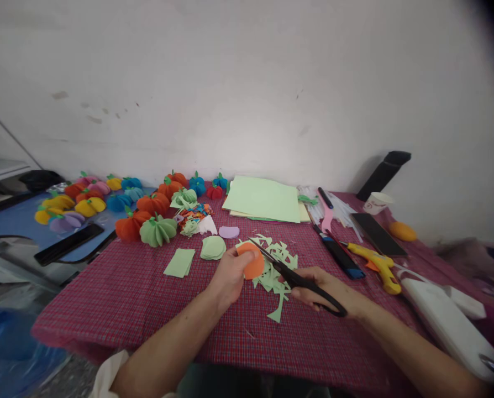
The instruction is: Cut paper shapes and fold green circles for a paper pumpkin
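My left hand (229, 275) pinches a rounded piece of orange paper (254, 266) between thumb and fingers. In my right hand (324, 290) is a pair of black-handled scissors (299, 279), its blades lying at the paper's upper right edge. Pale green paper scraps (286, 257) are heaped beneath and beside the scissors. To the left of the orange piece lie a stack of rounded green papers (213, 248), a few green rectangles (179, 262) and a small purple paper (229, 232).
Several paper pumpkins (158, 230) crowd the left side. Large green sheets (263, 199) lie at the back by the wall. On the right are a yellow glue gun (377, 264), a black-and-blue cutter (341, 257), a paper cup (377, 203) and a white power strip (450, 326).
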`<action>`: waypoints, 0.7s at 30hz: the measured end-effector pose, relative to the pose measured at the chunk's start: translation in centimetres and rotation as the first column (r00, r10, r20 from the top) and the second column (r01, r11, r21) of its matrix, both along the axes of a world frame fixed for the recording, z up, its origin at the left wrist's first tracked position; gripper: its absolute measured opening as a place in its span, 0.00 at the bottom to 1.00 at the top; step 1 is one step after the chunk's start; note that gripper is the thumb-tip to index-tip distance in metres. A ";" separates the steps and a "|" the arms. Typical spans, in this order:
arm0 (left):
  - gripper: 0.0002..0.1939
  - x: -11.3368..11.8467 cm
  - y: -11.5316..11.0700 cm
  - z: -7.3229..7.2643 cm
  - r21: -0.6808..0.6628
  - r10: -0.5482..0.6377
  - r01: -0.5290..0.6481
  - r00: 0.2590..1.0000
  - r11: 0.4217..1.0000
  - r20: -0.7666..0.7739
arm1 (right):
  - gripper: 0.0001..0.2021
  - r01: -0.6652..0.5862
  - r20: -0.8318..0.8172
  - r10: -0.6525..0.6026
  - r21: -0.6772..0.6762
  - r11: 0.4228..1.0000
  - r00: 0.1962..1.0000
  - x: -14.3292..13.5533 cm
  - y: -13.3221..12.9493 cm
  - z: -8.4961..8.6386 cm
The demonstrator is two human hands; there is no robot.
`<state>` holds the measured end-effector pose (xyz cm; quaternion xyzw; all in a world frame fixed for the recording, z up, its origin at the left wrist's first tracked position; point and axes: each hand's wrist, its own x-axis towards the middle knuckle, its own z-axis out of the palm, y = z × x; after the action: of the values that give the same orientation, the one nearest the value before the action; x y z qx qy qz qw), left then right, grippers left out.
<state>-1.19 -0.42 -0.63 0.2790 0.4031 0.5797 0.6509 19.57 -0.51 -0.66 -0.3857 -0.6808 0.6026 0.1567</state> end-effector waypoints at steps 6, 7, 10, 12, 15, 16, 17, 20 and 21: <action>0.06 0.0 -0.1 0.0 0.002 -0.030 0.030 0.999 1.000 -0.019 | 0.21 -0.042 0.036 0.042 0.009 0.999 0.998 0.1 -0.6 1.4; 0.05 0.0 -0.1 0.0 0.004 -0.040 0.040 0.999 0.999 -0.020 | 0.20 -0.048 0.036 0.047 0.006 0.999 0.998 0.0 -0.7 1.4; 0.05 0.0 -0.1 0.0 0.000 -0.072 0.072 0.997 0.997 -0.030 | 0.20 -0.060 -0.001 0.060 -0.020 0.998 0.998 0.1 -0.7 1.2; 0.05 0.1 -0.2 0.0 -0.013 -0.081 0.080 0.996 0.997 -0.039 | 0.21 -0.074 -0.035 0.073 -0.038 0.997 0.997 0.1 -0.5 0.9; 0.05 0.1 -0.2 0.2 -0.028 -0.086 0.085 0.995 0.996 -0.056 | 0.22 -0.092 -0.060 0.089 -0.053 0.994 0.994 0.1 -0.3 0.5; 0.05 0.1 -0.2 0.2 -0.030 -0.089 0.088 0.994 0.996 -0.062 | 0.22 -0.093 -0.060 0.090 -0.055 0.994 0.994 0.1 -0.2 0.5; 0.06 0.2 -0.3 0.3 -0.030 -0.091 0.089 0.994 0.996 -0.066 | 0.22 -0.093 -0.062 0.089 -0.056 0.994 0.994 0.1 -0.2 0.4; 0.06 0.2 -0.3 0.3 -0.031 -0.098 0.096 0.993 0.995 -0.069 | 0.22 -0.092 -0.076 0.087 -0.062 0.994 0.993 -0.1 0.0 0.3; 0.06 0.2 -0.3 0.3 -0.033 -0.100 0.098 0.992 0.995 -0.071 | 0.22 -0.090 -0.081 0.085 -0.063 0.994 0.993 -0.1 0.0 0.3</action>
<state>-1.00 -0.71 -0.34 0.3100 0.4204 0.5303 0.6678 19.44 -0.55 -0.41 -0.3365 -0.6701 0.6458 0.1436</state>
